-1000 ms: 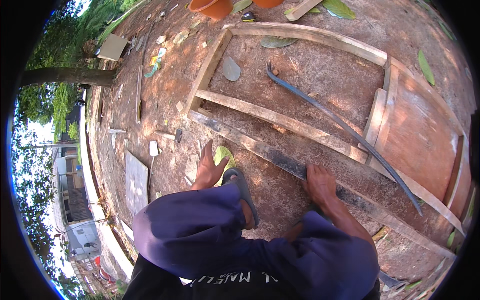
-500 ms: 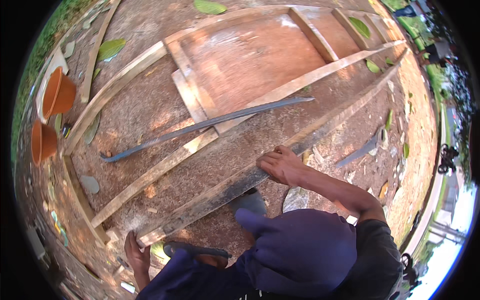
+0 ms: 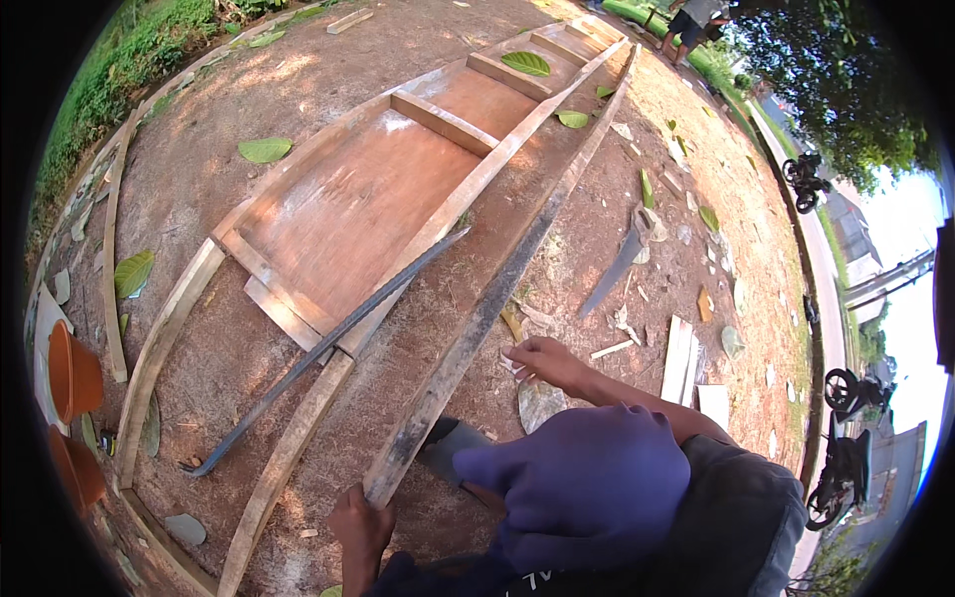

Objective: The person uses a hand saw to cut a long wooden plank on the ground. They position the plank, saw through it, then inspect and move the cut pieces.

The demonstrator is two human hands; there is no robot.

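My left hand (image 3: 360,522) is closed around the near end of a long, narrow wooden beam (image 3: 468,338), dark-stained along part of its length, which slants away to the far right. To the right of that beam, and apart from it, my right hand (image 3: 545,364) hangs over the ground with its fingers loosely bent and slightly apart; nothing plain is in them. Left of the beam lies a wooden frame (image 3: 288,453) with crosspieces and a reddish board (image 3: 348,209). A dark blue crowbar (image 3: 298,370) with a hooked end rests across the frame's rail.
A handsaw (image 3: 612,271) lies on the soil to the right, near pale wood offcuts (image 3: 679,358). At the left are two orange buckets (image 3: 76,370) and a loose plank (image 3: 114,249). Large leaves are scattered about. Far off stand a person (image 3: 686,28) and motorcycles (image 3: 844,468).
My right hand has let go of the beam and moved off to its right side. My left hand has taken hold of the beam's near end. The view has turned.
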